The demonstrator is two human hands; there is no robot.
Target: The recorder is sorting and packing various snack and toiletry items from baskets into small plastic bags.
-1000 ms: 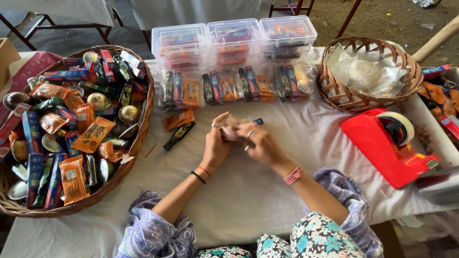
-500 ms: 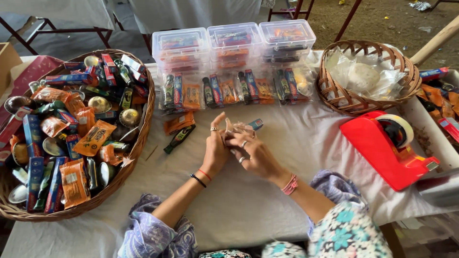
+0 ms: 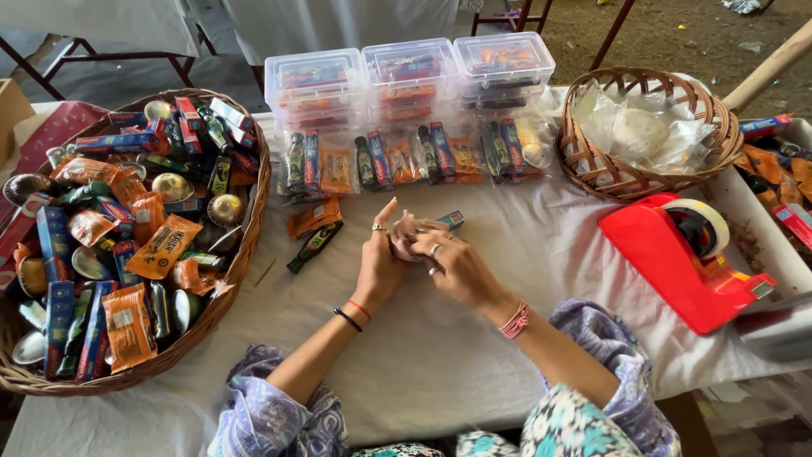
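My left hand (image 3: 378, 261) and my right hand (image 3: 448, 264) meet at the middle of the white-covered table (image 3: 440, 355). Together they hold a small crumpled clear plastic bag (image 3: 409, 232) with something pale inside; what it contains is hidden by my fingers. A small blue packet (image 3: 451, 220) sticks out just past my right fingers. An orange sachet (image 3: 313, 217) and a dark green tube (image 3: 315, 245) lie on the cloth just left of my left hand.
A large wicker basket (image 3: 245, 220) full of sachets, tubes and tins fills the left. Three clear lidded boxes (image 3: 409, 78) with filled bags in front stand at the back. A smaller basket (image 3: 592, 161) of plastic bags and a red tape dispenser (image 3: 677, 262) sit right.
My hands have stayed together over the same spot, working the small bag; the fingers have shifted slightly. The view has tipped a little.
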